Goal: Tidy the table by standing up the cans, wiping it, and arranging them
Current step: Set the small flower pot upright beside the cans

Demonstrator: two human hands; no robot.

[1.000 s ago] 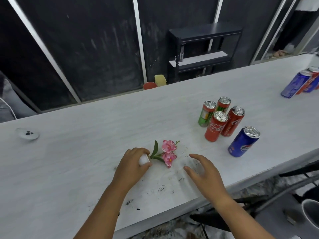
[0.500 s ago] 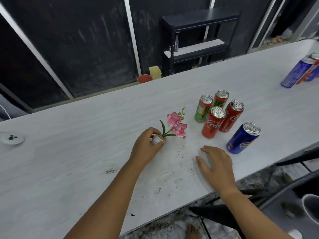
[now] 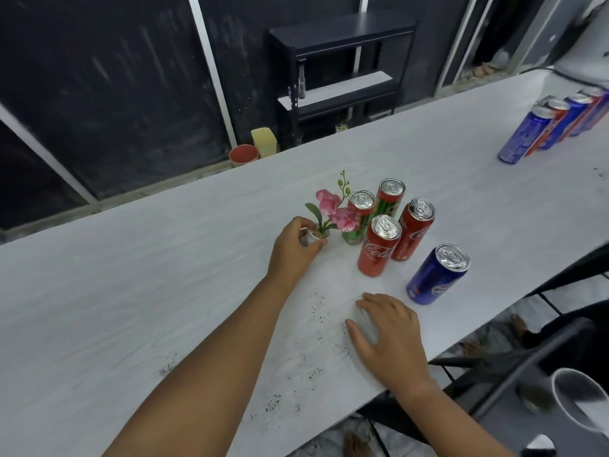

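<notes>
Head view: the green can (image 3: pixel 352 237) is partly hidden behind the pink flowers (image 3: pixel 333 207); a far row of cans (image 3: pixel 524 133) is blurred and cut off at the right edge. The left hand (image 3: pixel 291 250) grips a small white flower pot (image 3: pixel 319 238), fingers (image 3: pixel 301 223) curled round it; the pot stands upright on the desk (image 3: pixel 131 291), just beside the green can. The right hand (image 3: pixel 390 341) lies flat on the desk, fingers (image 3: pixel 372 300) released and spread, beside scattered dark specks (image 3: pixel 318 305); a red Coca-Cola can (image 3: pixel 377 250) and a blue can (image 3: pixel 435 277) stand upright nearby.

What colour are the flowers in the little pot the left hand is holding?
Pink; the flowers in the white pot show best in the head view.
</notes>
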